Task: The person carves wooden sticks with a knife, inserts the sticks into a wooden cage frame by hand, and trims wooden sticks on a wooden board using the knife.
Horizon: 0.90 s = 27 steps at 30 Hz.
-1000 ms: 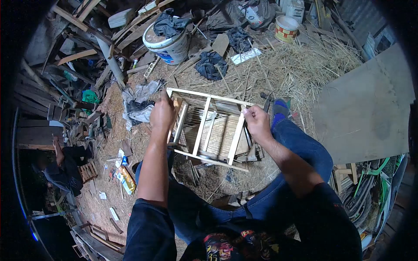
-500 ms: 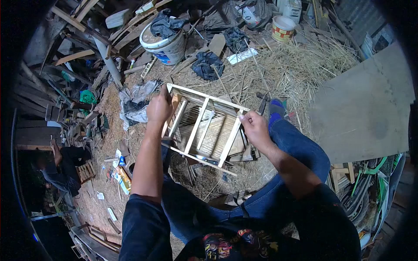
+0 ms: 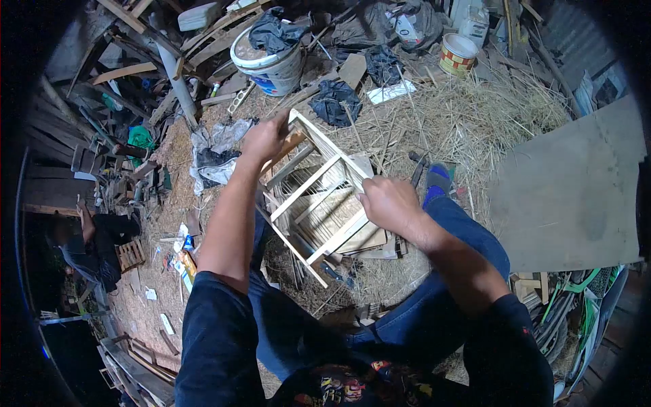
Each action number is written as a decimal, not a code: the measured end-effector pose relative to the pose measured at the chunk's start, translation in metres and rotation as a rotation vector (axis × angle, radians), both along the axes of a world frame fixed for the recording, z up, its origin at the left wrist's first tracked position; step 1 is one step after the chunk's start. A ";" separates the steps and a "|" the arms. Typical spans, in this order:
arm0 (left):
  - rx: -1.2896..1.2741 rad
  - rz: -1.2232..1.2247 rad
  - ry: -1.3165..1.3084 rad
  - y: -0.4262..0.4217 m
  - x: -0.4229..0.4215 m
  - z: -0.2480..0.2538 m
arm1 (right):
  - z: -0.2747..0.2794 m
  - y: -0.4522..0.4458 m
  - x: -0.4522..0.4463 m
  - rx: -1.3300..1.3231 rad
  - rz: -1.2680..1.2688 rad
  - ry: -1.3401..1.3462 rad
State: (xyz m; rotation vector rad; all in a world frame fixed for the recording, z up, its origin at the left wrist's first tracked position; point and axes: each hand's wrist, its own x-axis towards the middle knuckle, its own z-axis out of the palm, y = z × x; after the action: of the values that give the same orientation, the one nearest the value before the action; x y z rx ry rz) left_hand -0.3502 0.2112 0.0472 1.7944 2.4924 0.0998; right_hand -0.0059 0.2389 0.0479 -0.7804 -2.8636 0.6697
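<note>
A light wooden frame (image 3: pixel 306 188) with crossbars and thin rods hangs tilted between my hands, above the straw-strewn ground. My left hand (image 3: pixel 264 141) is closed round its upper left corner. At the right end of its upper edge, my right hand (image 3: pixel 391 205) grips the frame with curled fingers. Under the frame, pieces of board and thin sticks show through the gaps. A hammer-like tool (image 3: pixel 418 167) lies beside my socked foot (image 3: pixel 439 178).
Ahead stand a large white bucket (image 3: pixel 270 70) and a smaller patterned bucket (image 3: pixel 458 54). A flat board (image 3: pixel 573 193) lies at the right. Scrap wood fills the upper left. Another person (image 3: pixel 91 244) sits at the far left.
The frame has turned clockwise and tilted more steeply. My left hand has risen and moved right, while my right hand has come lower. Both hands still hold the frame.
</note>
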 end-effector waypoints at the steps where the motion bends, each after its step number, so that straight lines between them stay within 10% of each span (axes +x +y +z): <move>1: 0.002 0.007 -0.003 0.001 0.001 -0.001 | 0.001 -0.001 -0.001 -0.026 0.005 -0.026; 7: 0.122 -0.030 -0.149 0.001 -0.005 -0.006 | -0.008 -0.017 0.000 0.044 -0.074 0.078; 12: 0.570 -0.181 0.348 -0.022 0.054 0.016 | -0.008 -0.021 -0.001 0.065 -0.088 0.056; 14: 0.278 -0.109 -0.057 -0.043 0.101 0.031 | -0.009 -0.022 -0.002 0.061 -0.098 0.045; 27: 0.101 -0.188 0.014 -0.064 0.140 -0.013 | -0.007 -0.036 0.007 0.300 -0.105 -0.032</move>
State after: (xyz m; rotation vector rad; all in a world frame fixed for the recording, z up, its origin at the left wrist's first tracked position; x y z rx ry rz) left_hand -0.2105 0.1475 0.0343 2.0657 2.3524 0.2061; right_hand 0.0011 0.2030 0.0408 -0.8907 -2.8301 0.2084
